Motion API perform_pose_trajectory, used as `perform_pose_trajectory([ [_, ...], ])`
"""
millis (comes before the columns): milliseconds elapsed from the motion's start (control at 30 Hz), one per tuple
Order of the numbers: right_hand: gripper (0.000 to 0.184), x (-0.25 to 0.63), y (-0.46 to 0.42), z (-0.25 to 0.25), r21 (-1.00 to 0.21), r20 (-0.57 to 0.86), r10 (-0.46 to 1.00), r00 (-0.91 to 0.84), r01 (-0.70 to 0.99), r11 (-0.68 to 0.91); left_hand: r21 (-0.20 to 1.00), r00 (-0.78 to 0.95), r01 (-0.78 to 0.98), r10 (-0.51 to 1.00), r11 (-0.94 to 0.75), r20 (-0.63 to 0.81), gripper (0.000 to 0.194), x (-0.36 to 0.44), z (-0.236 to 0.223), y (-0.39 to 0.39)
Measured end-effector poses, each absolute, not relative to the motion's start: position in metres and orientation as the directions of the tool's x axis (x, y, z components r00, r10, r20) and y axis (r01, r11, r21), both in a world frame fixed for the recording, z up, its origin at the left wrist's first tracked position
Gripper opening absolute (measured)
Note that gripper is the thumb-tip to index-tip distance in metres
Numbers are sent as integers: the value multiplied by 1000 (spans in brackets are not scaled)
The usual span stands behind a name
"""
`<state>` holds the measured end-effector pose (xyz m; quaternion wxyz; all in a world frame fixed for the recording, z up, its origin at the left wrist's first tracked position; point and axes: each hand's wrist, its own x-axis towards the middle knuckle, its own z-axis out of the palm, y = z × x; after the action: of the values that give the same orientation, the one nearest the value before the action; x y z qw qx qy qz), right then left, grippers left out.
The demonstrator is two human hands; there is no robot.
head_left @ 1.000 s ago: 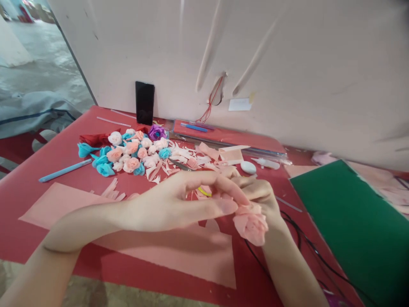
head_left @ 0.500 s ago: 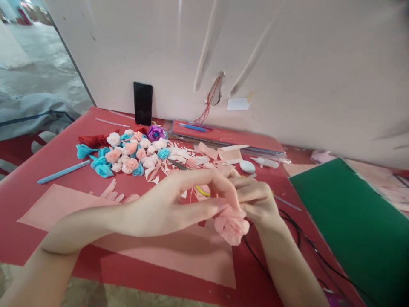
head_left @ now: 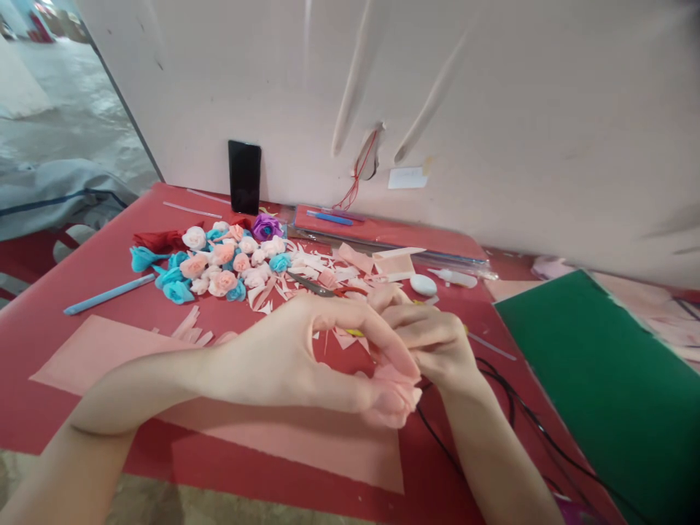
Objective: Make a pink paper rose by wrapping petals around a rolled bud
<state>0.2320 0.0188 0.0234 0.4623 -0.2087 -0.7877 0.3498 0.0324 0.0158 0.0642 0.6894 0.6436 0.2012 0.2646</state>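
Observation:
A pink paper rose (head_left: 389,405) is held low over the table, its bloom facing down towards me. Thumb and forefinger of my left hand (head_left: 289,357) are curved round the petals and pinch them from the left. My right hand (head_left: 432,339) is closed at the rose's base, its fingers bent; the base itself is hidden behind the fingers. Below my left forearm lies a large pink paper sheet (head_left: 328,445). Just beyond the hands, scissors (head_left: 317,286) with red-orange handles rest among pink paper scraps (head_left: 353,257).
Finished paper flowers (head_left: 223,281) are heaped at the back left, near a blue stick (head_left: 109,294). A phone (head_left: 244,177) leans on the white wall. A glue bottle (head_left: 455,277) and a white oval object (head_left: 423,285) lie behind. A green board (head_left: 601,379) and black cables (head_left: 511,394) are at right.
My left forefinger and thumb have come down and forward over the rose, now covering more of its petals. The rose has tilted slightly. More of the scissors shows.

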Motion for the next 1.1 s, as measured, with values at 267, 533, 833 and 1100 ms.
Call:
perform_pose_trajectory([
  [267,14,230,18,24,-766,577,651,-494,-51,640,994,774,-73,633,84,3,12,34,67,16],
  [533,12,230,16,22,-804,548,663,-509,-101,587,978,807,-89,589,189,-41,12,33,68,15],
  [833,12,230,15,24,-827,521,685,-509,-101,554,971,803,-95,593,217,-54,12,34,66,13],
  [1100,16,230,14,22,-846,511,696,-504,-152,511,991,805,-69,593,116,-13,15,33,66,18],
])
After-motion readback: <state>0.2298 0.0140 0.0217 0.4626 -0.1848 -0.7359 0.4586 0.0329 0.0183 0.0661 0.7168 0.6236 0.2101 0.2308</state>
